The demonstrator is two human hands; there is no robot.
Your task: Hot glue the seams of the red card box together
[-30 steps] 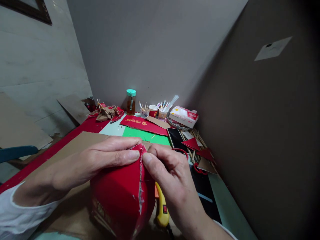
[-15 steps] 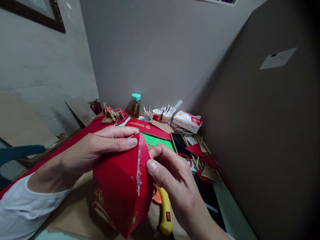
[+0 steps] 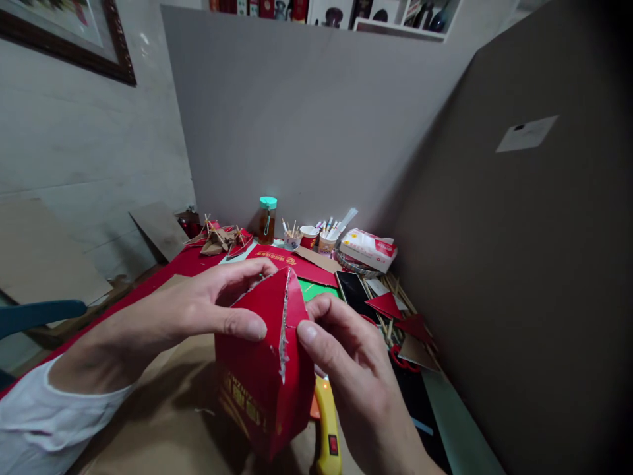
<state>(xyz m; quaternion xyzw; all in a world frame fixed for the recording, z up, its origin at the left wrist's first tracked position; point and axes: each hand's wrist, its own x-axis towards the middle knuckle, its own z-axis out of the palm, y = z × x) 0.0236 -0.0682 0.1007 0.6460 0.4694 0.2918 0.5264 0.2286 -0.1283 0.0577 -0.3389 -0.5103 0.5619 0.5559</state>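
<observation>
Red box point(image 3: 257, 376) now more upright, L hand point(image 3: 198, 316) thumb lower on side.

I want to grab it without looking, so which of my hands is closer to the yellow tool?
Right. The right hand is just over the yellow tool; the left hand grips the far side of the red box, which lies between them.

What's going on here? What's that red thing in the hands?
A person holds a red box up off the table with both hands. The left hand and right hand pinch it on either side of a rough, whitish seam. Under it, a yellow tool lies on brown cardboard. Farther back are a bottle, cups of sticks, a phone and red triangles.
</observation>
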